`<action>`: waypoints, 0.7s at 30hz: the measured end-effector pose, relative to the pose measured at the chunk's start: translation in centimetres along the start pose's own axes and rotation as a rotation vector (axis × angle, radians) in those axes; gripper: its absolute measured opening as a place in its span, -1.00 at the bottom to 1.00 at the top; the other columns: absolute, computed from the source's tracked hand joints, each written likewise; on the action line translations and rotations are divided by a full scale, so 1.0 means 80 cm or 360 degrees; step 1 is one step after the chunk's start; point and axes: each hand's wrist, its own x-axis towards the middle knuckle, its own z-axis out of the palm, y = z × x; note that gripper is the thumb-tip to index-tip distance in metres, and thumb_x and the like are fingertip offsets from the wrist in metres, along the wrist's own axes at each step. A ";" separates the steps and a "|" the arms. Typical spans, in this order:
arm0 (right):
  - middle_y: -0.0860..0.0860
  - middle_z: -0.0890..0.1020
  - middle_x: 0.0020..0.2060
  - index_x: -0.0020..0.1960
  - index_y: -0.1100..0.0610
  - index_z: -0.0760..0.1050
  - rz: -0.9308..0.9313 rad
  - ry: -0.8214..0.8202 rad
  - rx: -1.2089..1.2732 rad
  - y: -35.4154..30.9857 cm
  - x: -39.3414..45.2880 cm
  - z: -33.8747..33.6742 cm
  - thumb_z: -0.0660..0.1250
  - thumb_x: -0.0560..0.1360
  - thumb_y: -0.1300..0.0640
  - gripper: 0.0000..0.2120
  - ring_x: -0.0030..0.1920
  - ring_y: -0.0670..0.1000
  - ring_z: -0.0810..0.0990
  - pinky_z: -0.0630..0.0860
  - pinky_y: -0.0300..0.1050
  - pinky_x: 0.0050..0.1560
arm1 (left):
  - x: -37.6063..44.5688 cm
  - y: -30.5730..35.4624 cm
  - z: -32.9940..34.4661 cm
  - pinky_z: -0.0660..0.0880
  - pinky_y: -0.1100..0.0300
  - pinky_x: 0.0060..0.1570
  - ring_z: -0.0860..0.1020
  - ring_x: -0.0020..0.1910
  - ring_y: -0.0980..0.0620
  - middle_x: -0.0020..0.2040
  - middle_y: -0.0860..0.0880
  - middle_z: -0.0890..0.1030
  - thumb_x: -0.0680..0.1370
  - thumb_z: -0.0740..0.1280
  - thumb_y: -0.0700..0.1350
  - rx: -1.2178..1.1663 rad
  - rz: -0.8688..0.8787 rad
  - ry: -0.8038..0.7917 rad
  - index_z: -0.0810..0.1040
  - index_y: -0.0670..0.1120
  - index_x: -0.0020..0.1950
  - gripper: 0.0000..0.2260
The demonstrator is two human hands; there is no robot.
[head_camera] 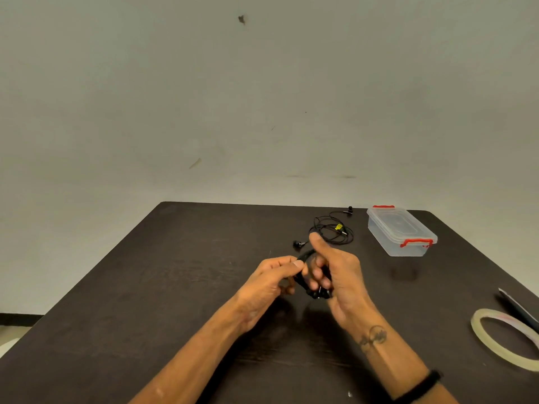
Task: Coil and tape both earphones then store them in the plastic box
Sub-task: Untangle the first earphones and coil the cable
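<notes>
Two earphones on the go, and one of them is in my hands over the middle of the dark table (151, 287); my left hand (269, 279) pinches the black cord between thumb and forefinger up at the top of the loop, other fingers curled under; my right hand (335, 277) has its fingers curled round the coiled earphone (306, 282), thumb sticking up, so both hands are clamped on the same bundle; the earbuds dangle at the bottom of the coil, just under my right fingers, kinda blurry tbh so I can't tell how many turns are in there; the second earphone (332, 228) lies loose on the table further back, a messy ring of black wire with a little yellow tag on it, one bud near the far edge and the other just beyond my right thumb; the plastic box (401, 230) sits to the right of that tangle, clear with red clips, lid on; the tape roll (501, 339) lies flat near the right edge, well apart from my hands; something flat and pale-edged (519, 309) is just behind it, half cut off by the frame, can't tell what; black band (420, 386) on my right wrist.
</notes>
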 end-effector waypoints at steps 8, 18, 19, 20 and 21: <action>0.05 0.78 -0.11 -0.05 0.10 0.75 -0.0321 -0.0347 -0.0663 0.007 0.010 -0.024 0.46 0.59 0.07 -0.87 -0.08 0.10 0.73 0.67 0.07 0.06 | 0.003 0.003 -0.019 0.47 0.00 0.10 0.58 -0.02 0.00 -0.10 0.02 0.68 0.65 0.37 0.01 0.0013 0.0069 0.0377 0.72 0.00 -0.04 -0.82; -0.07 0.71 -0.31 -0.07 0.11 0.67 -0.0302 -0.0300 -0.0860 0.015 0.013 -0.025 0.38 0.65 0.10 -0.84 -0.35 -0.18 0.61 0.51 -0.20 -0.30 | 0.007 -0.003 -0.022 0.49 -0.01 0.13 0.64 0.09 -0.12 -0.11 -0.02 0.70 0.63 0.39 -0.05 -0.0341 -0.0129 0.0347 0.76 -0.07 0.07 -0.82; -0.04 0.74 -0.25 -0.04 0.12 0.68 -0.0272 -0.0298 -0.0790 0.014 0.011 -0.023 0.39 0.64 0.08 -0.85 -0.31 -0.14 0.64 0.53 -0.17 -0.31 | 0.006 -0.004 -0.022 0.50 -0.02 0.16 0.66 0.09 -0.11 -0.11 -0.02 0.70 0.63 0.39 -0.05 -0.0344 -0.0127 0.0352 0.76 -0.08 0.09 -0.82; -0.02 0.76 -0.19 0.00 0.10 0.69 -0.0245 -0.0300 -0.0739 0.013 0.010 -0.021 0.41 0.63 0.04 -0.85 -0.26 -0.10 0.68 0.55 -0.16 -0.31 | 0.006 -0.005 -0.022 0.51 -0.03 0.18 0.67 0.07 -0.09 -0.11 -0.03 0.71 0.62 0.40 -0.05 -0.0353 -0.0122 0.0359 0.75 -0.09 0.10 -0.81; -0.01 0.77 -0.15 0.05 0.07 0.69 -0.0220 -0.0310 -0.0703 0.012 0.008 -0.019 0.44 0.60 0.00 -0.85 -0.23 -0.06 0.70 0.56 -0.16 -0.30 | 0.006 -0.005 -0.021 0.52 -0.03 0.19 0.68 0.05 -0.07 -0.09 -0.05 0.72 0.61 0.40 -0.05 -0.0360 -0.0119 0.0366 0.75 -0.11 0.11 -0.81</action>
